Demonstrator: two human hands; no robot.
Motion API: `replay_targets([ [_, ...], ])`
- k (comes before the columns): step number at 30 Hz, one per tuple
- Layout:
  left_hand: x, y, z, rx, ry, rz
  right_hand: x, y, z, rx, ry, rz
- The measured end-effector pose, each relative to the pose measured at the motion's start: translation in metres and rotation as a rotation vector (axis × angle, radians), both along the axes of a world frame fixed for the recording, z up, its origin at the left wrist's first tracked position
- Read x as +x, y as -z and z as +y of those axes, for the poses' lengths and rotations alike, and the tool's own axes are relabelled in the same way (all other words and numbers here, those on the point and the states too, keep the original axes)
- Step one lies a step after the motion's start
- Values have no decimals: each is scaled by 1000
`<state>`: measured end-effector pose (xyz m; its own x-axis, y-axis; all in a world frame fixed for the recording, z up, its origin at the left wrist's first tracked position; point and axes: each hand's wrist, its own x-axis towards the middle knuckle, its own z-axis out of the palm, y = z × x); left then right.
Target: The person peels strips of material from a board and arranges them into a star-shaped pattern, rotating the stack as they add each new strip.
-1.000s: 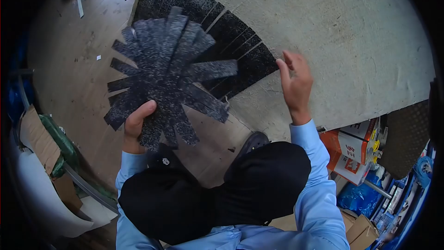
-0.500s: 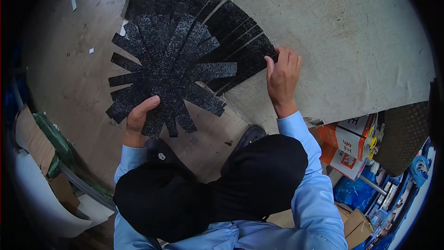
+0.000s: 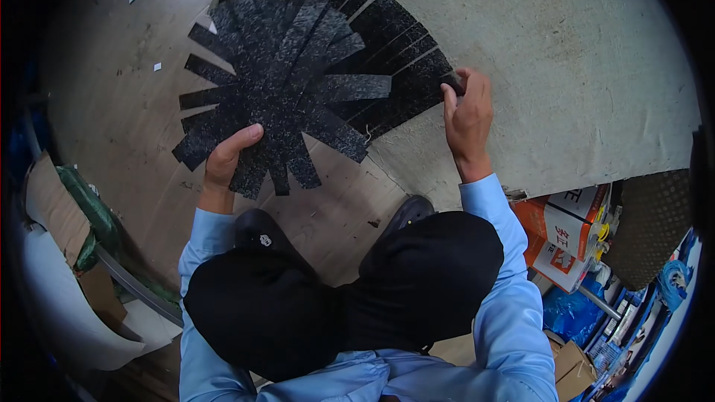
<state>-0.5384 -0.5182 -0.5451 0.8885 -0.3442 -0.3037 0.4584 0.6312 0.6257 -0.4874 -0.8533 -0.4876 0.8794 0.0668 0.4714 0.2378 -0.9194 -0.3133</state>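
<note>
A bundle of black speckled strips [image 3: 279, 78], fanned out in a star shape, is in my left hand [image 3: 232, 155], with the thumb pressed on top near its lower middle. The fingers beneath are hidden. Behind and to the right, more black speckled strips [image 3: 402, 45] lie side by side in a fan on a pale grey board [image 3: 566, 67]. The fingertips of my right hand [image 3: 469, 112] pinch the outer right corner of these strips.
At the right are an orange and white box [image 3: 562, 227], a blue plastic bag [image 3: 573, 309] and a brown carton [image 3: 573, 368]. Cardboard [image 3: 59, 216] and green wrapping [image 3: 93, 216] stand at the left. A small white scrap [image 3: 157, 67] lies on the floor.
My left hand and its fanned bundle have moved up in view. My right hand has shifted slightly right, its fingers now curled closer on the strip corner. The whole view has shifted slightly.
</note>
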Motion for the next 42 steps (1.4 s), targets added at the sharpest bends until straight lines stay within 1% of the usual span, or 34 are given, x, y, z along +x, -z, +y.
replay_targets([
  [1,11,7,1,-3,0,1,-1,-1,-1,-29,-17,46],
  [3,44,28,4,157,193,-169,-4,-4,-2,-68,-37,85],
  [4,62,28,-1,153,187,-179,-5,-5,-1,-62,-17,96],
  [6,101,19,-14,68,372,-327,-5,-7,1,-55,-6,87],
  [7,115,14,-25,73,362,-342,-6,-7,0,-75,-13,86],
  [9,138,5,-51,47,413,-256,-6,-10,-2,-96,-43,75],
  [10,150,7,-63,53,390,-261,-6,-11,-4,-30,-74,100],
  [11,160,16,-76,134,378,-314,-7,-13,-5,37,-106,130],
  [12,166,21,-85,216,365,-364,-8,-14,-3,37,-131,128],
  [14,166,23,-91,212,347,-342,-19,-15,2,104,-164,112],
  [16,163,20,-94,199,338,-325,-33,-20,2,99,-223,138],
  [18,160,15,-98,269,393,-285,-41,-46,6,146,-441,255],
  [20,162,18,-102,281,379,-275,-53,-83,5,57,-653,424],
  [22,157,26,-97,299,368,-260,-62,-129,-2,202,-586,320],
  [24,154,26,-97,166,390,-266,-64,-156,-21,424,-496,283],
  [26,135,9,-92,127,366,-257,-51,-158,-29,714,-277,328],
  [27,121,-2,-86,95,377,-253,-36,-149,-30,866,-267,305],
  [28,107,-17,-81,50,430,-171,-25,-143,-30,870,-271,290],
  [29,94,-31,-74,8,478,-86,-14,-137,-28,1024,-262,412],
  [30,83,-40,-68,109,501,-83,-4,-133,-25,1178,-251,538],
  [31,75,-44,-63,209,521,-75,7,-133,-22,1188,-257,535],
  [32,68,-43,-58,179,569,-108,18,-136,-18,1081,-378,663],
  [33,62,-42,-54,185,571,-97,28,-140,-13,968,-495,789],
  [35,56,-45,-50,371,760,-188,47,-168,18,766,-558,940],
  [36,55,-54,-51,374,770,-185,59,-165,25,680,-656,976],
  [37,56,-69,-53,437,871,-152,71,-162,32,589,-753,1006],
  [38,56,-78,-54,500,974,-121,78,-162,43,595,-747,1000],
  [39,56,-77,-55,503,984,-124,84,-161,56,465,-831,1084],
  [40,55,-71,-56,440,1017,-202,86,-160,66,331,-909,1165],
  [41,54,-64,-58,373,1048,-281,86,-155,74,337,-898,1161],
  [42,50,-50,-59,371,1059,-284,86,-148,80,294,-876,1122],
])
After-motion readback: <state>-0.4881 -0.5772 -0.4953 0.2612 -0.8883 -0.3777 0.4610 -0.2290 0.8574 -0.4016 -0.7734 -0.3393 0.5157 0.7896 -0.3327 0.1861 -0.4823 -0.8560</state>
